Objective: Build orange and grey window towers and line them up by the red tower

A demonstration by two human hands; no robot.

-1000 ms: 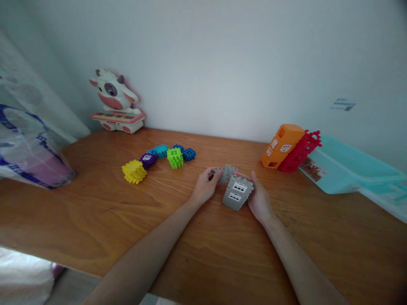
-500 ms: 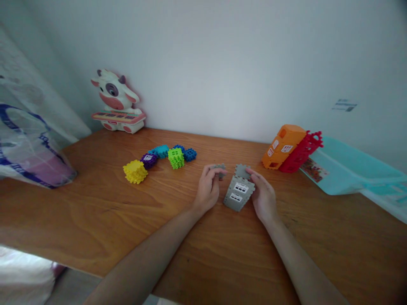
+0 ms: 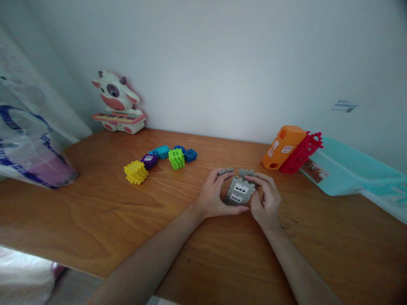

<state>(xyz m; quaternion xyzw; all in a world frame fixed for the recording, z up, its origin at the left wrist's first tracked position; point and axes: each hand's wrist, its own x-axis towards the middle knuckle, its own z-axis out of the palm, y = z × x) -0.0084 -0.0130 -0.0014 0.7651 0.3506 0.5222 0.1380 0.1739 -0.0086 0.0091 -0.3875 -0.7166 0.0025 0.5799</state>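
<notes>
Head view, left hand wrapped round the grey windowed block, right hand gripping its other side, block at mid wooden table, small grey tile at the left fingertips, perhaps pinched, colourful blocks well apart to the left.

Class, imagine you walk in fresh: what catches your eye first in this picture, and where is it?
The left hand and right hand clasp a grey toothed plastic block with white windows in the centre. Back left of it lies a curved row of bright plastic blocks. A white-and-pink cow toy keyboard stands far left at the back.
</notes>
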